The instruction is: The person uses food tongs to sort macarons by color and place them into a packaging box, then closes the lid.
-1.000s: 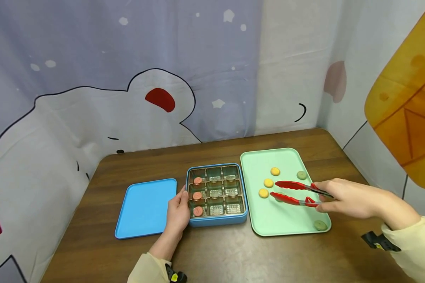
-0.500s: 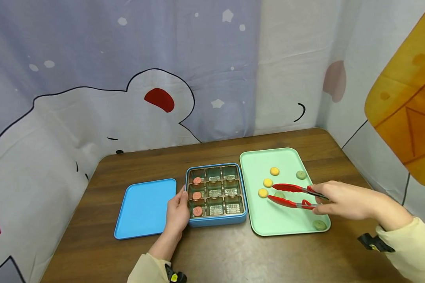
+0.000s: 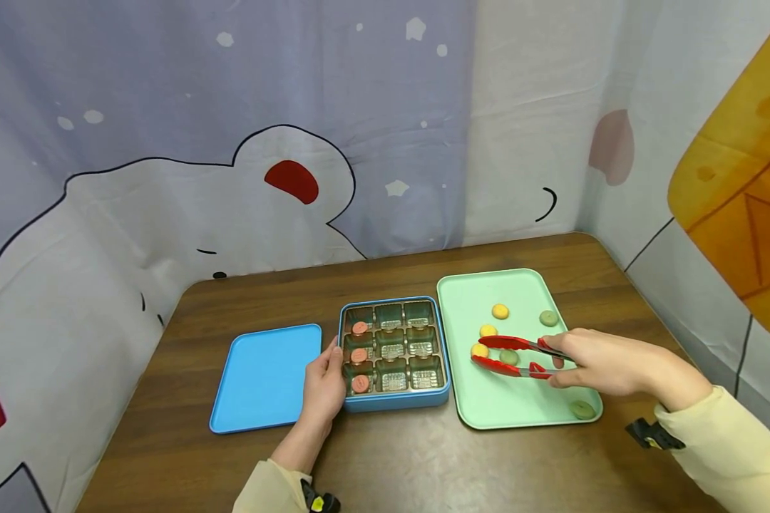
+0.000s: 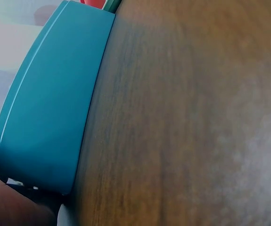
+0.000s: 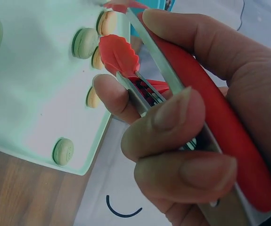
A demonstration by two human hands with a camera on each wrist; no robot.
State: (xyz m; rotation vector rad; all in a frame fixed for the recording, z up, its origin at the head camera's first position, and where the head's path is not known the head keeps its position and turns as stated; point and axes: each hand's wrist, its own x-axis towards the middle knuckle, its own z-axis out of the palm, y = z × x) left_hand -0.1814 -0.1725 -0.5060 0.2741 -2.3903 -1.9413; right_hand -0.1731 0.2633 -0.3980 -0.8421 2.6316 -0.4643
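Observation:
My left hand [image 3: 324, 385] grips the left side of a blue box [image 3: 394, 401], whose tray insert has several compartments. Pink macarons [image 3: 358, 355] lie in its left column. In the left wrist view the fingers [image 4: 12, 202] are at the corner of the box [image 4: 55, 103]. My right hand [image 3: 606, 362] holds red tongs [image 3: 510, 343] by the handles, also seen with the hand [image 5: 173, 132] in the right wrist view. The tongs' spread tips stand on either side of the nearest yellow macaron [image 3: 480, 350]; contact is unclear. A green macaron [image 3: 509, 358] lies between the tong arms.
The light green tray [image 3: 507, 406] lies right of the box. Two more yellow macarons [image 3: 500, 311] and two other green macarons [image 3: 548, 318] are on it. A blue lid [image 3: 266, 377] lies left of the box on the wooden table [image 3: 423, 463]. Curtains stand behind.
My right hand has moved left with the tongs, bringing their tips from the right of the yellow macarons to around the nearest one. The left hand stays on the box.

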